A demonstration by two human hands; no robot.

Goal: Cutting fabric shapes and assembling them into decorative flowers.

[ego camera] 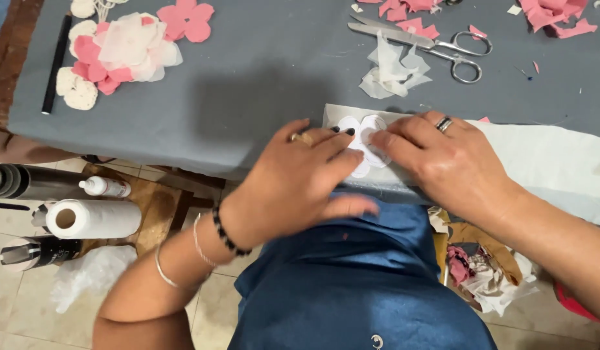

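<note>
A white flower-shaped fabric piece (364,129) lies on a pale strip (332,113) at the near edge of the grey-covered table (248,78). My left hand (300,178) presses down on its left side with the fingertips, dark nails showing. On the flower's right side rests my right hand (442,162), a ring on one finger, its fingertips on the petals. Both hands are flat on the piece; most of the flower is hidden under them.
Scissors (442,45) lie at the back right beside white scraps (394,71) and pink scraps (552,13). Pink and white cut petals (118,48) and a black stick (57,61) are at the back left. Below left stand a paper roll (92,218) and a small glue bottle (105,187).
</note>
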